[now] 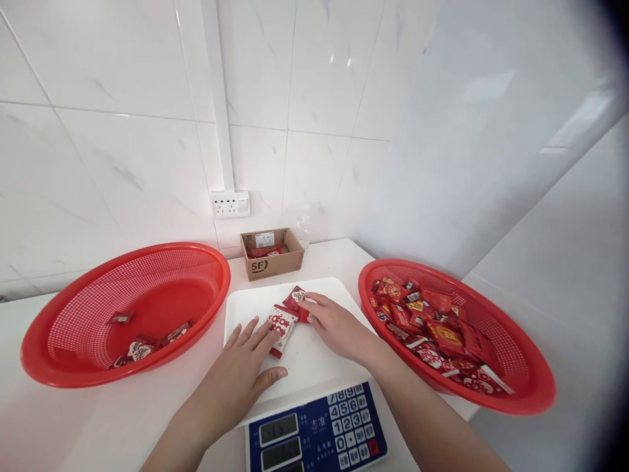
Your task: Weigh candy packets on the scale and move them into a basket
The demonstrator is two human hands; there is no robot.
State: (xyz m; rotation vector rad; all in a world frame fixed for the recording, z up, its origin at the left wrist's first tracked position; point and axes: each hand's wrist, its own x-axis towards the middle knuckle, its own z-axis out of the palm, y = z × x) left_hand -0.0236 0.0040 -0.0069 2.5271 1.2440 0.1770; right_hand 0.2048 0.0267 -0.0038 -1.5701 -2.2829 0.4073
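Note:
A white weighing scale with a blue keypad panel (pixel 314 432) stands in front of me; its white pan (pixel 246 308) carries two red-and-white candy packets. My left hand (pixel 243 370) lies flat on the pan with fingers spread, fingertips on the nearer packet (pixel 282 326). My right hand (pixel 334 324) rests on the pan with fingers bent, their tips touching the farther red packet (pixel 296 298). To the left sits a red mesh basket (pixel 63 314) holding a few packets (pixel 142 347). To the right a second red basket (pixel 521 387) is piled with several red candy packets (pixel 432 328).
A small open cardboard box (pixel 272 255) with red packets inside stands at the back by the tiled wall. A wall socket (pixel 230 204) sits above it. The white counter (pixel 98 426) ends in a corner where the walls meet on the right.

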